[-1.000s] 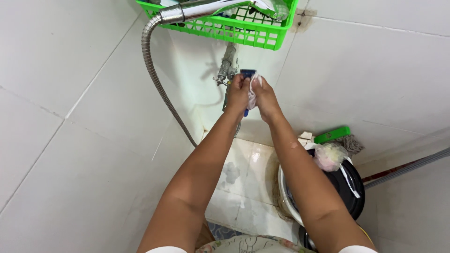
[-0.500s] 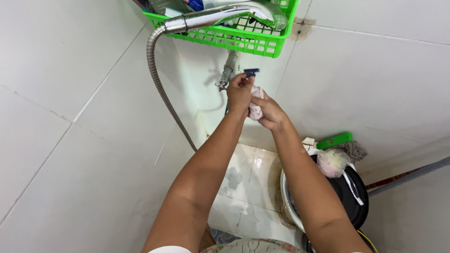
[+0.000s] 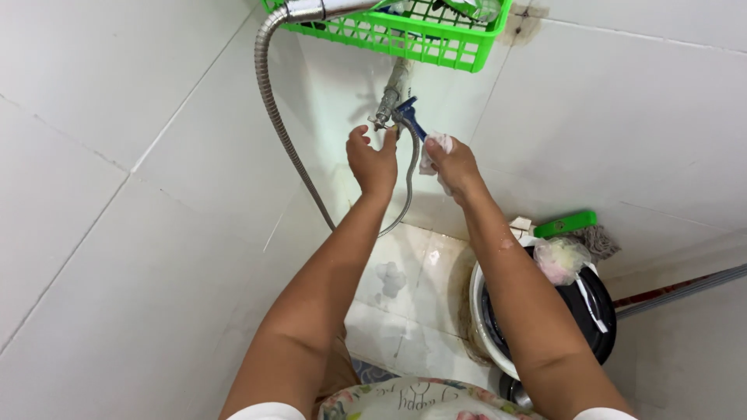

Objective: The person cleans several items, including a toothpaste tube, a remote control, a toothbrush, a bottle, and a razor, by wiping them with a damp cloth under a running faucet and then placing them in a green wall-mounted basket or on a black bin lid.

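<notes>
With the left hand [image 3: 373, 159] spread open against the tap [image 3: 391, 101] on the tiled wall and the right hand [image 3: 455, 165] pinching a white cloth [image 3: 433, 152] beside its blue lever [image 3: 411, 118], wet fingers might slip off.

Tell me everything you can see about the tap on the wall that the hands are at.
The tap is a small dull-grey metal fitting that comes out of the white tiled wall just under the green plastic basket. It has a blue lever handle, angled down to the right. A thin metal hose loops down from it. The left hand touches it from below with its fingertips; the right hand, holding a white wad, is at the handle.
</notes>
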